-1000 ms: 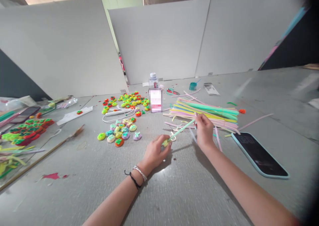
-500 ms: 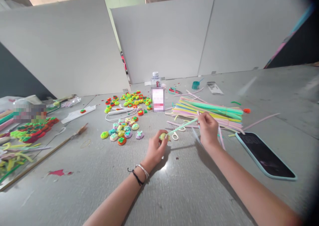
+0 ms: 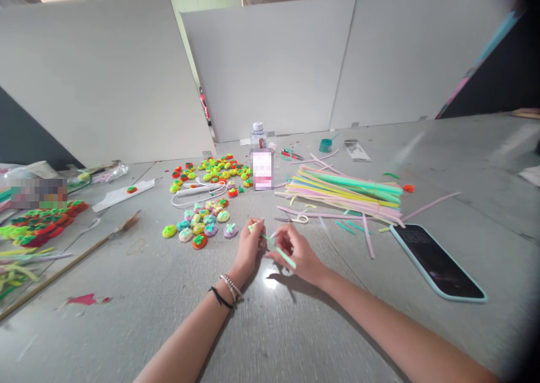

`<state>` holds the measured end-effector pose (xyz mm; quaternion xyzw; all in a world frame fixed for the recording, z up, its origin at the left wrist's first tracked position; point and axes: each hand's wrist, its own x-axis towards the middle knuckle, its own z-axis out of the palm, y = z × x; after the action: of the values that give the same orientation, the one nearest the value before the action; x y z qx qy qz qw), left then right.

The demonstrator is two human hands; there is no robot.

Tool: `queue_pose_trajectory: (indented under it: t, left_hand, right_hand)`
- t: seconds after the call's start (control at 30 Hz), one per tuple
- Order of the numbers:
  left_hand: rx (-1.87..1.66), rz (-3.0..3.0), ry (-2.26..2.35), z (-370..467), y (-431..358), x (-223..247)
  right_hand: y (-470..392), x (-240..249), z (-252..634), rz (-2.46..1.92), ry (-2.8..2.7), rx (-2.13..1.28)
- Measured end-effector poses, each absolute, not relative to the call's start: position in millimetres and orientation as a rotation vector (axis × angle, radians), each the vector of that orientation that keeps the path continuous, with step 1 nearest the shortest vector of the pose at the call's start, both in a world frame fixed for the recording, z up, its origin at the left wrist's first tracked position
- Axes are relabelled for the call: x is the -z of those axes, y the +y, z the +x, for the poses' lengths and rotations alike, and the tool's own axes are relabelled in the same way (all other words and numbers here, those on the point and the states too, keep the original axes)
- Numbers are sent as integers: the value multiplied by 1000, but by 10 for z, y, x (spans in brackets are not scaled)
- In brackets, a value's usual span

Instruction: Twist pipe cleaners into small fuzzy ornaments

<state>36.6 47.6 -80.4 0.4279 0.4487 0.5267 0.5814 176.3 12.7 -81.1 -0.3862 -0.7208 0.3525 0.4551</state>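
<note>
- Two hands work close together, apart by a small gap, on the person's side of the scissors (image 3: 302, 220).
- The left hand (image 3: 248, 253) is a bit left of the scissors. It pinches a small yellow piece (image 3: 252, 227), mostly hidden by the fingers.
- The right hand (image 3: 297, 253) is just nearer the person than the scissors. Its fingers are curled in and seem to pinch a thin green strip (image 3: 287, 258).
- The strip is in front of the scissors, on the person's side. Its long way slants: one end points to the left hand, the other comes right and toward the person.
- The right hand is nearer to the loose end. The left hand is nearer to the far end. I cannot tell if that end is joined to the yellow piece.
- A pile of colored sticks (image 3: 346, 189) is behind the scissors, to the right.
</note>
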Motion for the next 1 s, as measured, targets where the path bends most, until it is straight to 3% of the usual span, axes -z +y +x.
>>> queue_pose_trajectory:
  t: [0.17,0.43,1.0]
  left_hand:
    - [-1133,1318,1148,390,463,853]
    - [-1036,1268,1082,386,459,821]
    - [-1089,1173,1238,398,491,814]
  right_hand:
    - [106,893,1727,-830,-2453,-459]
    - [177,885,1761,-997,-2451,-159]
    - [174,940,1772,-943,-2454,-247]
